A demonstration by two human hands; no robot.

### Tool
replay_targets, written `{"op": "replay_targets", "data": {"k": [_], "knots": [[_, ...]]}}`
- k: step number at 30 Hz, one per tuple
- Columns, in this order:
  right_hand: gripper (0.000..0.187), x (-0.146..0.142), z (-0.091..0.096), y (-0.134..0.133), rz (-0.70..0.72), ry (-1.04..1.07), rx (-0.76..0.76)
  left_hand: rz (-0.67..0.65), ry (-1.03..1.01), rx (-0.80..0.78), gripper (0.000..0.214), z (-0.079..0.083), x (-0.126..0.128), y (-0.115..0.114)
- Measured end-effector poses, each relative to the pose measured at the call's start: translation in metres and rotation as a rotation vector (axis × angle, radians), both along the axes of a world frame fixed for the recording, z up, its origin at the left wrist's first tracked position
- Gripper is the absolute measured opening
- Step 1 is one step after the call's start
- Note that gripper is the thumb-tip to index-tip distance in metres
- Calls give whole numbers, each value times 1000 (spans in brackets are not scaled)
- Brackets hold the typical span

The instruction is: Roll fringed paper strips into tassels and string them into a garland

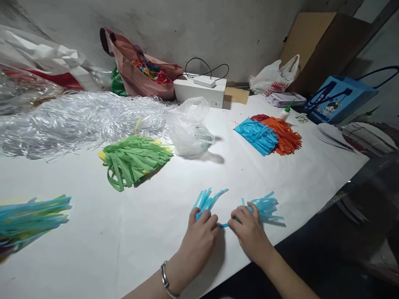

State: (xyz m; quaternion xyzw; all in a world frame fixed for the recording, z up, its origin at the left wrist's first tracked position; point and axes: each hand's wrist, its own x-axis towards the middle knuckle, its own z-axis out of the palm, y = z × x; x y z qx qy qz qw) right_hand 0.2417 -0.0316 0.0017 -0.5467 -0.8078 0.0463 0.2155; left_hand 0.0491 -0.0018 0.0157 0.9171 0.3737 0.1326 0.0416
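Blue fringed tassel [223, 225], thin-waisted

My left hand [201, 232] and right hand [248, 227] grip it; long axis crosswise, fringes forward and right.

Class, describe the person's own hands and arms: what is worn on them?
Both the left hand and right hand are ungloved, with no rings visible. A shiny silver-coloured bangle circles the left wrist; the right wrist has nothing on it. No sleeve shows on either forearm.
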Motion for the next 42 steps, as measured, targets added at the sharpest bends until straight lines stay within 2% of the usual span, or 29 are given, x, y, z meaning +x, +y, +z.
{"op": "replay_targets", "data": {"k": [3,6,9,12,14,17,20,22,24,27,31,34,37,42], "knots": [[19,-1,-1,-3,66,-31,42,-94,72,103,22,-7,4,-3],[10,-4,-1,-2,92,-30,38,-156,101,163,19,-11,9,4],[5,-8,-3,2,103,-61,70,-142,27,79,18,-12,9,17],[14,-9,-3,7,126,-91,152,-28,-106,-144,16,-4,2,23],[18,-8,5,7,168,-84,244,28,-234,-305,17,8,-7,19],[19,-5,35,6,303,-68,444,78,-473,-616,22,36,-22,8],[24,-9,73,5,464,-90,621,134,-713,-1043,23,63,-33,-2],[28,-15,92,5,520,-73,664,176,-886,-1277,23,74,-38,-8],[29,-23,103,4,532,-8,648,210,-1042,-1400,24,80,-43,-15],[22,-40,108,0,499,136,530,238,-1179,-1389,24,81,-50,-28],[24,-65,107,-11,402,464,281,224,-1295,-1185,21,78,-56,-43],[24,-79,103,-18,370,648,152,233,-1386,-1036,18,71,-57,-50],[26,-87,97,-20,365,703,114,253,-1431,-945,17,63,-58,-53],[29,-95,88,-14,380,664,222,340,-1393,-869,17,54,-65,-56]]}}
